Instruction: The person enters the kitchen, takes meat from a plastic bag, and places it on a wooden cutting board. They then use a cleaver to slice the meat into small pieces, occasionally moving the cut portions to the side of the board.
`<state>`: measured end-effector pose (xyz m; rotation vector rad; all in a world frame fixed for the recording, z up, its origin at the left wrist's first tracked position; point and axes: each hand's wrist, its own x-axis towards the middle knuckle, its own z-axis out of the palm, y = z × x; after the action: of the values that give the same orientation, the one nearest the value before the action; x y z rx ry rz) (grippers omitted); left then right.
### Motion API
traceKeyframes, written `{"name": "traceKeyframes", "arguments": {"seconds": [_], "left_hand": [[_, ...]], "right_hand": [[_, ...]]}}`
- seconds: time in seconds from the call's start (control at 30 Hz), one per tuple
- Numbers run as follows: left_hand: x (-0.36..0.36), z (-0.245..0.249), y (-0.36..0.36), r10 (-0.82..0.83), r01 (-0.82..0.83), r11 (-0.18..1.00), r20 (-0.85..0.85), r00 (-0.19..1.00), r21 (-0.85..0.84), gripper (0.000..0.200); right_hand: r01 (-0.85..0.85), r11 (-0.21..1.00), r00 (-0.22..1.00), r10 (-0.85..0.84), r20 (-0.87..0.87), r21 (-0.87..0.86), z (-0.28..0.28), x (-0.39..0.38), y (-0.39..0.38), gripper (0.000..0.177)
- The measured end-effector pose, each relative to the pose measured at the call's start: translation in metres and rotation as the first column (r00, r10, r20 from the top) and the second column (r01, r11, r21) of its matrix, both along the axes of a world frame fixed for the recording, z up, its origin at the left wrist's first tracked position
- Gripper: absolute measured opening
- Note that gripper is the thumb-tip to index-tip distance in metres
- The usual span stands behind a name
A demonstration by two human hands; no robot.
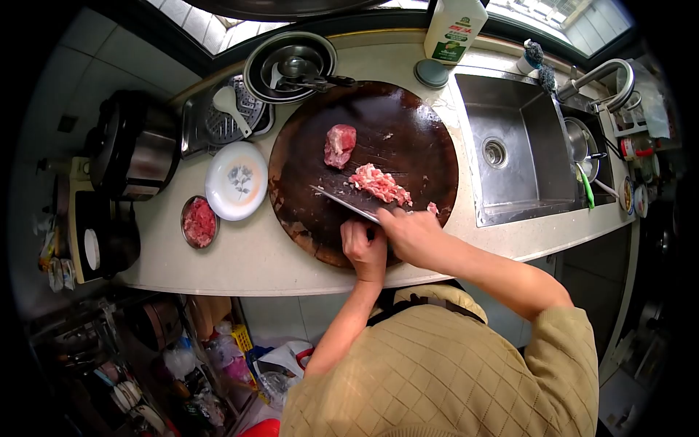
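Note:
A large round dark cutting board (298,138) lies on the counter. My right hand (411,237) is closed on a knife (346,204), whose blade points to the left, beside a pile of chopped meat (380,183). Close to the knife, at the board's near edge, my left hand (364,249) is curled with its fingers closed; what they hold, if anything, is hidden. Farther back on the board sits an uncut chunk of meat (339,146). A small piece of meat (432,208) lies to the right of the pile.
Left of the board are a white plate (237,180) and a small bowl of meat (199,222). Nested metal bowls (256,62) stand behind. A sink (510,146) is at the right, with a bottle (455,33) and a jar (431,73) near it.

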<state>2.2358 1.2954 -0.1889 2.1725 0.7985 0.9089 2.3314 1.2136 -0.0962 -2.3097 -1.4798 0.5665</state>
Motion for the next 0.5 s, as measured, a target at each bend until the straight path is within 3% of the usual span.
{"name": "traceKeyframes", "arguments": {"seconds": [0.1,0.2,0.3,0.5], "left_hand": [[-0.001,0.003,0.000,-0.019,0.019,1.000,0.020,1.000,0.011,0.013],[0.000,0.003,0.000,0.025,-0.023,0.999,0.032,0.999,-0.046,0.014],[-0.004,0.004,0.005,0.039,-0.041,0.999,0.057,0.998,0.019,0.017],[-0.024,0.012,0.013,-0.038,0.038,0.999,0.014,0.999,0.034,0.026]], "right_hand": [[-0.016,0.998,0.999,0.014,0.042,0.056,-0.010,0.001,0.018,0.024],[0.017,1.000,1.000,-0.017,-0.013,-0.017,-0.002,0.005,-0.016,0.018],[-0.048,0.987,0.991,0.027,-0.132,-0.155,0.009,0.038,-0.072,0.015],[-0.105,0.981,0.964,0.141,0.226,-0.161,0.026,0.087,-0.077,0.016]]}}
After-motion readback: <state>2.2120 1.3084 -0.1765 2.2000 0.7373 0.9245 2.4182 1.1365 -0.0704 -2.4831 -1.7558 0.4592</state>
